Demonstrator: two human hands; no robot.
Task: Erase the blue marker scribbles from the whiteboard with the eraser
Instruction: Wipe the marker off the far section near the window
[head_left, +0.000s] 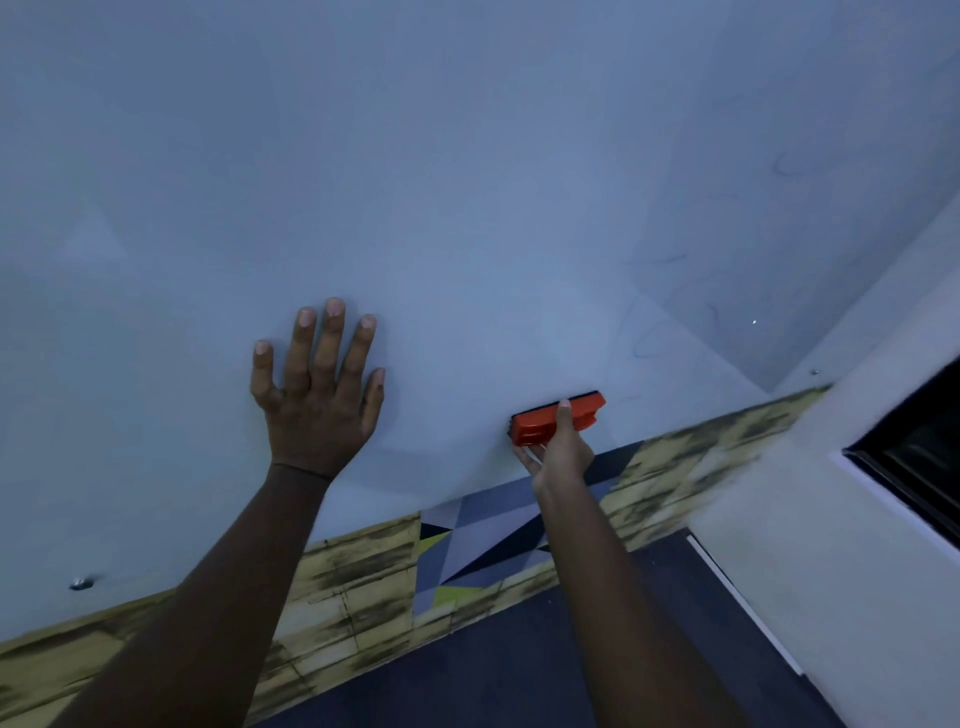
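Note:
A large whiteboard (467, 182) fills most of the head view. Faint blue marker scribbles (670, 312) show on its right part, up and to the right of the eraser. My right hand (558, 449) grips an orange eraser (558, 418) with a black pad, held against the board near its lower edge. My left hand (317, 384) lies flat on the board with fingers spread, to the left of the eraser.
Below the board runs a wall strip with yellowish brick pattern (353, 582) and a grey-yellow triangle panel (478, 540). A dark floor (519, 675) lies beneath. A white wall with a dark window (914, 457) stands at the right. A screw (81, 583) sits at the board's lower left.

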